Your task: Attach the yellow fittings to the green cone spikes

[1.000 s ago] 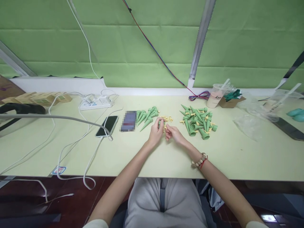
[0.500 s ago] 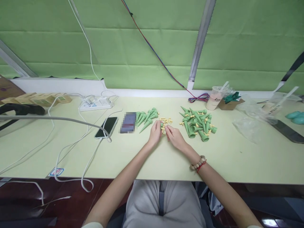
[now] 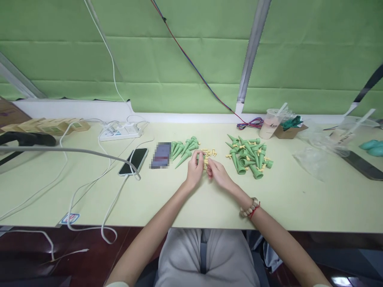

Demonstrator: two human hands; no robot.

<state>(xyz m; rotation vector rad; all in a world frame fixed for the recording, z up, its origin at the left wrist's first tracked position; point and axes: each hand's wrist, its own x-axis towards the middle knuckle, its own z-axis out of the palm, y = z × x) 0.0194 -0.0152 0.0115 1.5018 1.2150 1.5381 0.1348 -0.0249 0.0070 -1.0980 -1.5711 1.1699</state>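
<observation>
In the head view my left hand (image 3: 195, 170) is closed around a green plastic plant-watering spike, mostly hidden by the fingers. My right hand (image 3: 220, 173) faces it, thumb and fingers pinched on a small yellow valve (image 3: 206, 162) at the spike's end. Just beyond my hands lie loose yellow valves (image 3: 213, 152). To the left, several green spikes (image 3: 183, 150) rest side by side, points toward me. On the right is a larger heap of green spikes (image 3: 247, 154), many with yellow valves fitted.
Left of the spikes are a blurred purple packet (image 3: 161, 155), a phone (image 3: 133, 161) with a white cable, and a power strip (image 3: 121, 131). At the back right stand a drink cup (image 3: 269, 124), a small cardboard box (image 3: 289, 132) and clear plastic bags (image 3: 311, 161).
My hands stay together over the same spot, with small finger shifts; the left fingers curl a little more around the spike. The piles look the same.
</observation>
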